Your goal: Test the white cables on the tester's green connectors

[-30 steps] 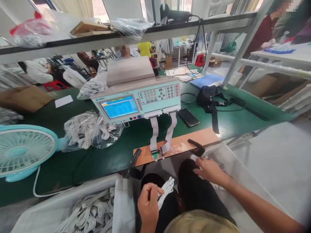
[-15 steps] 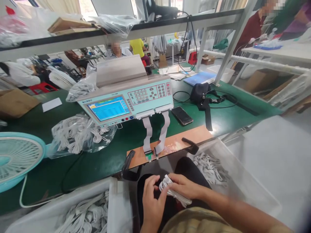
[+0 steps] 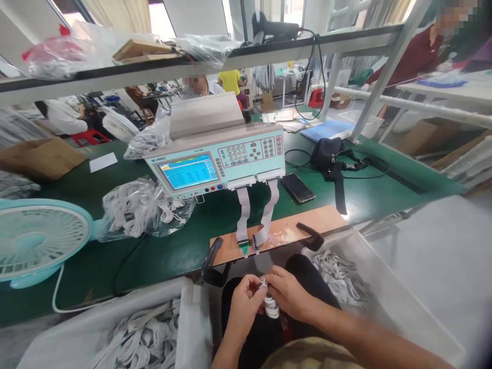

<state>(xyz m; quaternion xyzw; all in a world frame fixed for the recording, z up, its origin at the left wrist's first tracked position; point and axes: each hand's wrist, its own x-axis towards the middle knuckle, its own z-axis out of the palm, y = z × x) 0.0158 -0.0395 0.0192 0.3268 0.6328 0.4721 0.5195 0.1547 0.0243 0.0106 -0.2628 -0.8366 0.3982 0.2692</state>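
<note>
Over my lap I hold a coiled white cable (image 3: 272, 308) between both hands. My left hand (image 3: 246, 302) pinches near the cable's upper end, thumb and forefinger closed together. My right hand (image 3: 288, 292) is closed on the same bundle from the right, its fingertips meeting those of the left. A small connector end seems to show between the fingertips, partly covered. Just beyond my hands, two grey ribbon cables (image 3: 243, 215) run from a tester (image 3: 251, 154) with a lit screen to small green boards (image 3: 244, 249) at the table edge.
Clamps (image 3: 213, 261) fix a copper-coloured board (image 3: 307, 224) to the green table (image 3: 161, 256). White bins with cables stand left (image 3: 190, 302) and right (image 3: 415, 302). A blue fan (image 3: 34, 241), bagged cables (image 3: 134, 207), a phone (image 3: 298, 188) and a black bag (image 3: 326, 156) lie around the tester.
My hands have come closer together, and the left fingers have closed on the cable's end. The coil now hangs below the fingertips. The view has shifted slightly left.
</note>
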